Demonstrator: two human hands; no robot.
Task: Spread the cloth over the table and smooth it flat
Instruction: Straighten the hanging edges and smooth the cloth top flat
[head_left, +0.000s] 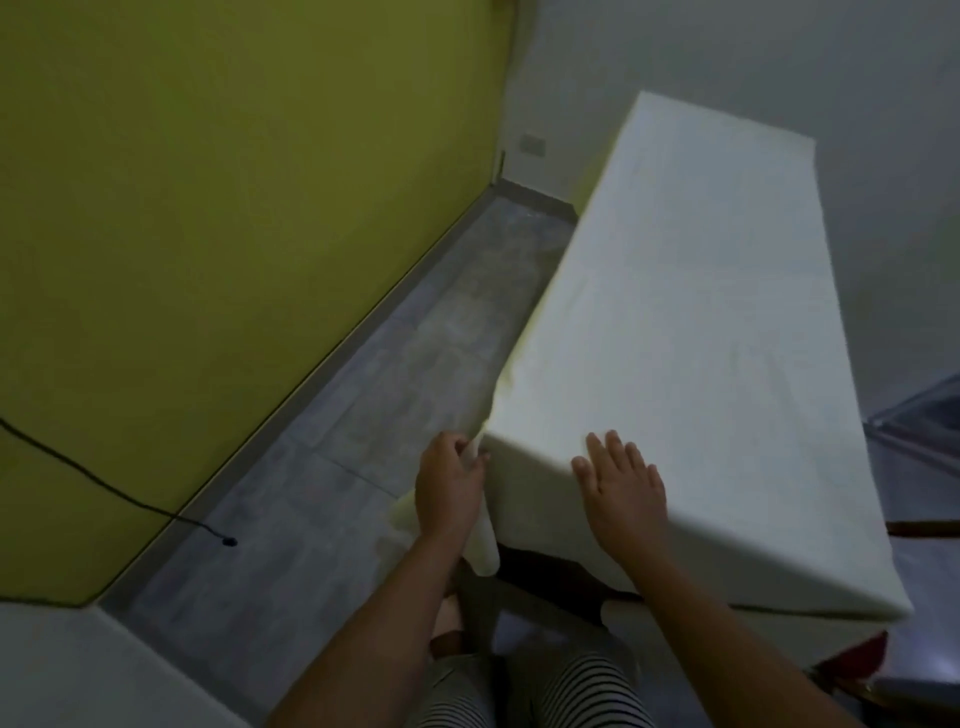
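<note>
cable: black lead trailing over the floor by the yellow-green wall, well apart from the work, so ignore it.
left hand: at the near left corner of the desk, fingers curled round a loose fold of the cloth that hangs down past the wrist.
left hand tip: I'd pull that fold down and slightly outward, gently, so the corner seats square instead of bunching.
cloth: white, already draped over the whole long top and down the sides. The top looks mostly flat, with a few puckers along the left edge.
right hand: flat on the cloth just inside the near edge, fingers straight and a little spread, holding nothing.
right hand tip: keep the palm pressing as an anchor while the left tugs, then sweep outward toward the edges, or the sheet will probably slide.
desk: almost fully hidden, only a reddish bit shows under the hem at the near right.
writing: none I can read. The wall plate in the far corner is too small and blurry.
</note>
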